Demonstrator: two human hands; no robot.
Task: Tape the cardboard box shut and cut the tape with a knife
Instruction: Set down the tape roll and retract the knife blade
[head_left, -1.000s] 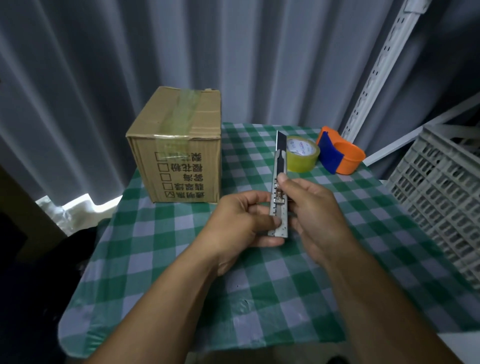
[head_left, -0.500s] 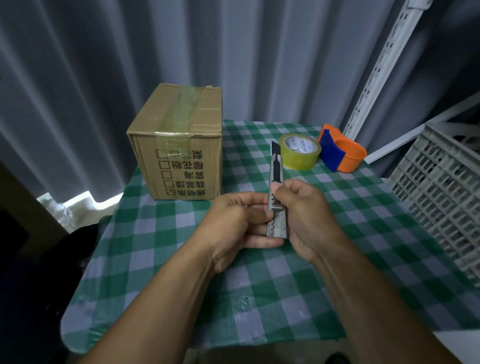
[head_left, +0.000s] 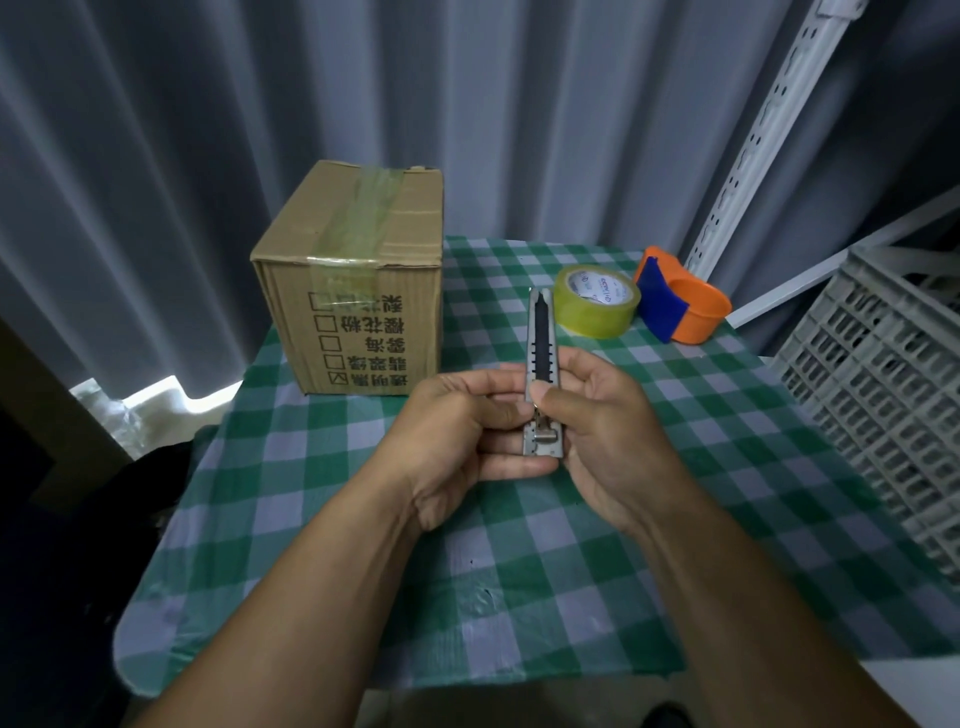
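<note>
A metal utility knife (head_left: 542, 358) is held upright over the middle of the table by both hands. My left hand (head_left: 457, 436) grips its lower body from the left and my right hand (head_left: 608, 431) from the right, thumb on the slider. No blade sticks out past the tip. The cardboard box (head_left: 363, 280) stands at the back left, closed, with clear tape along its top seam and down the front. A roll of clear tape (head_left: 596, 301) lies behind the knife tip.
An orange and blue tape dispenser (head_left: 680, 301) sits to the right of the roll. A grey plastic crate (head_left: 883, 384) stands at the table's right edge. A white slotted rail (head_left: 763, 130) leans behind. Green checked cloth (head_left: 519, 571) covers the table; grey curtains hang at the back.
The blade that stuck out of the knife tip has slid back into the handle. My right thumb has moved down the knife body. Both hands stayed near the table's middle.
</note>
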